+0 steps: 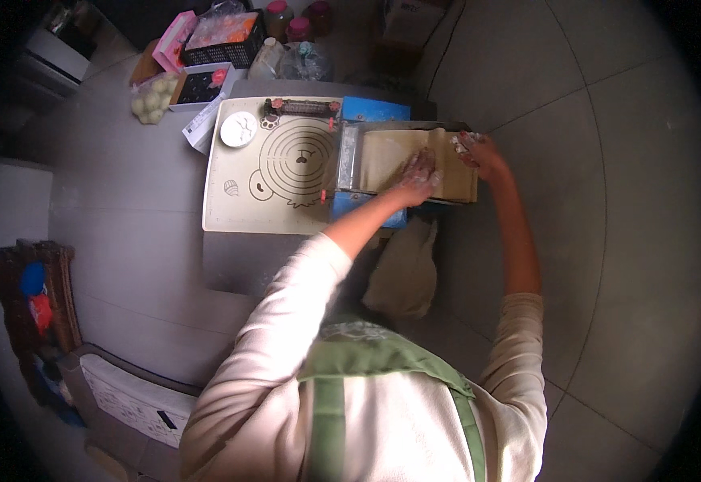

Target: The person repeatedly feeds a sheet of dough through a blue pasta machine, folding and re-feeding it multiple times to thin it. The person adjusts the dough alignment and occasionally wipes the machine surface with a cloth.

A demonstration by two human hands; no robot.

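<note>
A blue-sided dough roller machine (372, 210) stands on the worktop, with a long tan sheet of dough (384, 153) lying over its tray. My left hand (419, 173) rests on the dough sheet, fingers stretched out and dusted with white flour. At the sheet's right end is my right hand (483, 157), its fingers curled. White floury stuff shows at those fingertips; whether it is only flour or a held piece is too small to tell.
Left of the machine lies a cream baking mat (234, 213) with a white bowl (239, 128) and a dark roller attachment (306, 108). A black crate (223, 52), pink-lidded jars (278, 18) and bags stand behind. A pale cloth sack (402, 273) hangs or stands below the machine.
</note>
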